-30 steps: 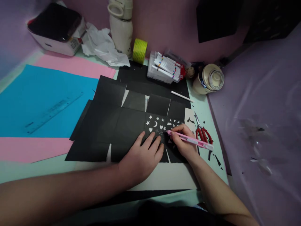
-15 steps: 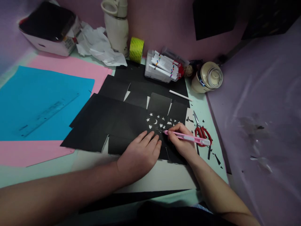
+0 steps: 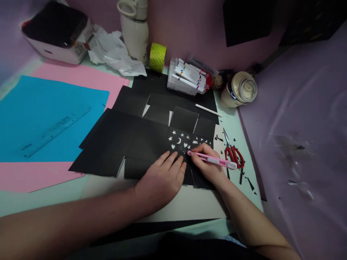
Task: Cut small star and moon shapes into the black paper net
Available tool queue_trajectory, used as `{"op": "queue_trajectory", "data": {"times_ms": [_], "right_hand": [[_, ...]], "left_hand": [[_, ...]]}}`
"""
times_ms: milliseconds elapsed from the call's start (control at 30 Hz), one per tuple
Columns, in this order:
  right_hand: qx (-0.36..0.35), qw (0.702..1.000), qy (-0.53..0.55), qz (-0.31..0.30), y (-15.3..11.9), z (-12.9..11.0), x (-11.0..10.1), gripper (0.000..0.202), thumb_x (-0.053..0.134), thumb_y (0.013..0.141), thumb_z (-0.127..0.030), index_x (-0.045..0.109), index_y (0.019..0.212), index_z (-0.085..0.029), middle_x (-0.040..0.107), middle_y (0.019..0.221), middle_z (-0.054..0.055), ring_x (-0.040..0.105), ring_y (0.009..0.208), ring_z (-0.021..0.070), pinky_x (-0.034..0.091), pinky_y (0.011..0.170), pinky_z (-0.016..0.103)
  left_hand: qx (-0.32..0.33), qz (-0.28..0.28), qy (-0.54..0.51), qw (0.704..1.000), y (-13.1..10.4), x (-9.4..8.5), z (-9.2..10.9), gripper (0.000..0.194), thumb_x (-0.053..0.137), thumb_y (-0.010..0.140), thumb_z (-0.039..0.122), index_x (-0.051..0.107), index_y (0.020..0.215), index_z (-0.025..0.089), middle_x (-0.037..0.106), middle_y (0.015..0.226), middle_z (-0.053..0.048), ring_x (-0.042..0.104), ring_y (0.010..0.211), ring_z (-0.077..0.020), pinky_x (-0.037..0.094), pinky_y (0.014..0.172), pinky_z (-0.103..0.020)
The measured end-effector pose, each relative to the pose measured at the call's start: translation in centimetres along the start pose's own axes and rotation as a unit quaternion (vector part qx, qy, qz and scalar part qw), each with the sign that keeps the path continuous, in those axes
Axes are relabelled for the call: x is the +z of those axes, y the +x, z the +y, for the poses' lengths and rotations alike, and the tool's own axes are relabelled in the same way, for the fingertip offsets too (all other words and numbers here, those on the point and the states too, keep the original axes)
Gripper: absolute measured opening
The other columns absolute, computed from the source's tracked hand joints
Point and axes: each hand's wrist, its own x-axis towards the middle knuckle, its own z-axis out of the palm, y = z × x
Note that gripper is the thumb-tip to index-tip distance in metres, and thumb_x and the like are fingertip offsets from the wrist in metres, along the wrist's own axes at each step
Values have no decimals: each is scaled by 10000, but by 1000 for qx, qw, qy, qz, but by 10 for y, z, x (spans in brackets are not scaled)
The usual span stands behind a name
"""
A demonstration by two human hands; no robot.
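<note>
My left hand [image 3: 164,177] lies flat on a black card sheet [image 3: 121,133] with slits along its edges, fingers stretched out and pressing the near side. Stars, hearts, a moon and small triangles are cut through the card just beyond my fingertips. Pinched in my right hand [image 3: 207,164] is a pink craft knife [image 3: 211,159], slanting down to the left. Its tip meets the card beside the cut-out hearts and stars; the blade is too small to make out. Red-handled scissors [image 3: 234,155] lie right of this hand, among black paper scraps.
Blue paper [image 3: 54,119] with a clear ruler [image 3: 58,131] lies left on pink sheets [image 3: 38,177]. Along the back stand a bottle [image 3: 135,38], yellow tape [image 3: 157,57], a box of markers [image 3: 188,77] and a beige pot [image 3: 235,90]. A white stick [image 3: 208,110] rests on the black paper.
The knife's rear end has swung slightly left and down, and my right hand has shifted a little left with it. My left hand stays in place.
</note>
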Motion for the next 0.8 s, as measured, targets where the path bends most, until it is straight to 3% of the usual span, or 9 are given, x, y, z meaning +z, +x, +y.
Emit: {"op": "queue_trajectory", "data": {"times_ms": [467, 800], "right_hand": [[-14, 999, 0, -35, -1, 2, 0, 102, 624, 877, -292, 607, 807, -220, 659, 780, -3, 590, 691, 139, 454, 610, 238], [-28, 999, 14, 15, 0, 5, 1, 94, 632, 863, -288, 614, 798, -223, 666, 745, -6, 594, 643, 136, 460, 580, 240]], "left_hand": [[-6, 0, 7, 1000, 4, -7, 5, 379, 369, 929, 112, 682, 1131, 48, 694, 1167, -174, 667, 1071, -306, 499, 955, -476], [-6, -9, 11, 1000, 1, -4, 8, 355, 413, 910, 132, 693, 1111, 50, 695, 1162, -178, 655, 1088, -321, 475, 971, -480]]}}
